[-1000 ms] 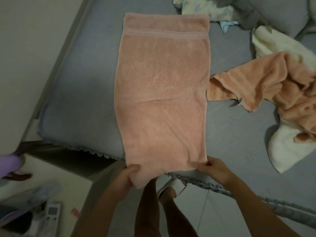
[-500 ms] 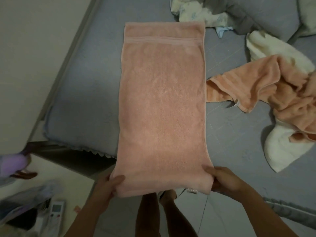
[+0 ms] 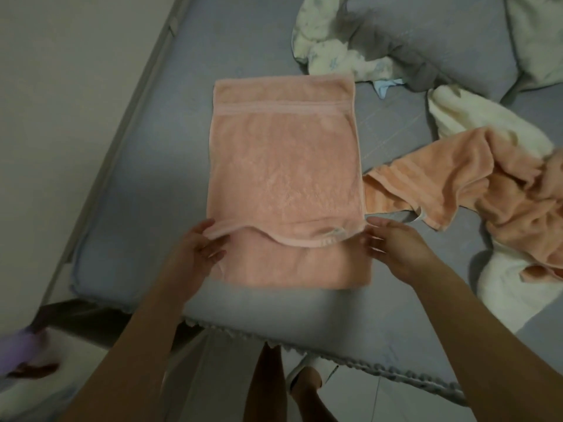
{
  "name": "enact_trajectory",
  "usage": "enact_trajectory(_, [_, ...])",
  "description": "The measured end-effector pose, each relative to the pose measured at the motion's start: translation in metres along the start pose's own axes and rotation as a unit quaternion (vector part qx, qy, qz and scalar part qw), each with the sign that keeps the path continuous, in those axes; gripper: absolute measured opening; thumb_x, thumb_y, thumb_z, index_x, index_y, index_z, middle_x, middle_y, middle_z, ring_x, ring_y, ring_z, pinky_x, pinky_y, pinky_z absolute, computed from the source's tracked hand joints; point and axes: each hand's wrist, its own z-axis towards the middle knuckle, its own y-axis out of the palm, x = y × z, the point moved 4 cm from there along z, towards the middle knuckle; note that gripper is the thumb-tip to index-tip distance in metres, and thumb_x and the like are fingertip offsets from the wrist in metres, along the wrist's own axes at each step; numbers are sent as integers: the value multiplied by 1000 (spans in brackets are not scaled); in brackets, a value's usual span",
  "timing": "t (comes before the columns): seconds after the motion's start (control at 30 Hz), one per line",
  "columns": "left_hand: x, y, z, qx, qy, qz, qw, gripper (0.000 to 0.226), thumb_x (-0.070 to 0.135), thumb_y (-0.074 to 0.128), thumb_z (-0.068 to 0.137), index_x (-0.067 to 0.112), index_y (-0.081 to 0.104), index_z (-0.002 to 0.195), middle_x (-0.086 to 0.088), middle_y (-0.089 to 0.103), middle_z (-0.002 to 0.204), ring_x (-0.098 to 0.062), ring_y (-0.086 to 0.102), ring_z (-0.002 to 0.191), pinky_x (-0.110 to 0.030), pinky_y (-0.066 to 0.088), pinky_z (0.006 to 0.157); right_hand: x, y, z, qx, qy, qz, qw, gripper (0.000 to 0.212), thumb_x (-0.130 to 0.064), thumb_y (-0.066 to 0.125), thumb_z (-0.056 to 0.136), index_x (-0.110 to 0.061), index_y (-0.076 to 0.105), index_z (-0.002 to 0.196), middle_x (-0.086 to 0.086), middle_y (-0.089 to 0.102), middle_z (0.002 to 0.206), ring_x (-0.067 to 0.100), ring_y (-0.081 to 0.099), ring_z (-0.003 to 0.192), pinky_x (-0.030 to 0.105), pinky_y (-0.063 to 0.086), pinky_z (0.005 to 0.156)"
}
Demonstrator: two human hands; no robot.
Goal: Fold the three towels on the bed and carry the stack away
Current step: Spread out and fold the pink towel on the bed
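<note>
A pink towel lies lengthwise on the grey bed. Its near end is doubled back over itself, and the turned edge sags in the middle. My left hand pinches the left corner of that edge, thumb on top. My right hand holds the right corner between thumb and fingertips. To the right, a crumpled orange towel lies on top of a cream towel, both unfolded.
A grey pillow and a floral cloth sit at the head of the bed. A wall runs along the bed's left side. My legs stand at the bed's near edge, and a purple object lies on the floor at the left.
Both hands have lifted the towel's near end, which hung over the bed's edge, and carried it forward over the towel. The whole towel now rests on the mattress.
</note>
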Motion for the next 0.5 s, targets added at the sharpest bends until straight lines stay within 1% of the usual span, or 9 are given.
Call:
enact_trajectory(0.07, [4, 15, 24, -17, -2, 86, 996, 45, -13, 47, 81, 13, 59, 115, -4, 66, 97, -18, 68, 79, -23, 54, 58, -5, 4, 17, 36, -69, -171, 982, 35, 6, 49, 89, -10, 62, 118, 22, 64, 119, 24, 61, 89, 33, 49, 76])
enact_trajectory(0.13, [5, 22, 46, -8, 22, 235, 972, 42, -8, 58, 80, 14, 59, 116, -5, 62, 90, -23, 61, 74, -22, 48, 52, -8, 15, 34, 45, -144, -416, 897, 46, -4, 54, 89, -16, 52, 133, 16, 54, 132, 28, 57, 108, 35, 48, 87])
enact_trajectory(0.17, [8, 22, 56, 7, 50, 339, 939, 37, 0, 64, 79, 15, 61, 113, -5, 62, 86, -25, 60, 75, -24, 46, 54, -6, 23, 42, 37, -158, -495, 853, 54, -11, 57, 88, -21, 44, 139, 13, 47, 137, 32, 53, 117, 40, 48, 93])
enact_trajectory(0.23, [20, 18, 72, 62, 85, 488, 866, 31, 16, 72, 79, 16, 64, 108, -5, 66, 86, -26, 62, 81, -31, 48, 66, -4, 37, 54, 47, -176, -552, 814, 68, -23, 63, 84, -30, 30, 143, 10, 38, 142, 35, 46, 124, 49, 47, 97])
enact_trajectory(0.3, [35, 15, 82, 94, 114, 536, 831, 25, 26, 73, 81, 11, 67, 99, -7, 66, 80, -28, 63, 75, -37, 50, 67, -7, 44, 63, 92, -201, -555, 802, 79, -30, 69, 77, -35, 27, 143, 9, 34, 145, 35, 43, 125, 51, 47, 98])
enact_trajectory(0.37, [49, 18, 91, 75, 169, 528, 829, 15, 21, 72, 83, 10, 70, 93, -1, 56, 64, -17, 55, 60, -29, 43, 55, -14, 46, 71, 128, -213, -551, 796, 76, -32, 72, 74, -33, 34, 140, 9, 36, 144, 35, 45, 123, 50, 48, 95])
enact_trajectory(0.4, [54, 20, 97, 53, 181, 509, 840, 12, 17, 71, 85, 13, 72, 96, 2, 54, 64, -11, 52, 59, -23, 40, 54, -20, 45, 77, 135, -208, -545, 801, 66, -31, 69, 75, -31, 41, 135, 9, 46, 137, 35, 50, 117, 48, 50, 92])
enact_trajectory(0.47, [62, 23, 109, 19, 145, 449, 881, 18, 5, 64, 88, 13, 70, 103, -2, 62, 77, -12, 57, 68, -18, 42, 61, -33, 46, 86, 126, -181, -565, 795, 40, -32, 63, 77, -31, 56, 116, 5, 65, 111, 32, 60, 101, 43, 50, 84])
enact_trajectory(0.5, [65, 23, 115, 2, 116, 410, 905, 22, -3, 58, 88, 9, 68, 103, -6, 66, 86, -18, 59, 75, -23, 45, 66, -39, 48, 90, 116, -172, -594, 777, 30, -34, 62, 78, -33, 60, 108, 2, 69, 101, 30, 61, 96, 41, 47, 83])
